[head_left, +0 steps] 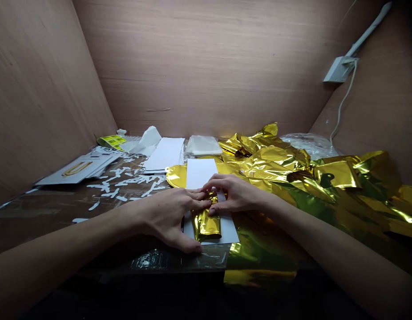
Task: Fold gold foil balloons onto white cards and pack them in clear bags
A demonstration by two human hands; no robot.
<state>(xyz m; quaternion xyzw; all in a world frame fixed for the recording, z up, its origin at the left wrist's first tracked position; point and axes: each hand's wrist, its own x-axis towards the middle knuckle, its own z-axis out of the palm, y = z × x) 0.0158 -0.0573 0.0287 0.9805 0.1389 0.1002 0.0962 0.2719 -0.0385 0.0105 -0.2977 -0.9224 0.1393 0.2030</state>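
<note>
A folded gold foil balloon (208, 223) lies on a white card (202, 171) near the table's front edge. My left hand (171, 213) reaches over the card's left side, its fingers stretched flat on the foil and its thumb spread towards me. From the right, my right hand (231, 193) rests on the same foil, fingers bent and thumb on its surface. The fingertips of both hands nearly meet at the far part of the folded foil. Whether the right fingers pinch the foil or only press it is hard to see.
Crumpled gold foil balloons (276, 164) cover the right side, one hanging over the front edge. White cards (164, 153) are stacked behind; printed cards (79, 170) lie left. White paper strips (115, 184) are scattered about. A power socket (339, 70) with a cable hangs on the right wall.
</note>
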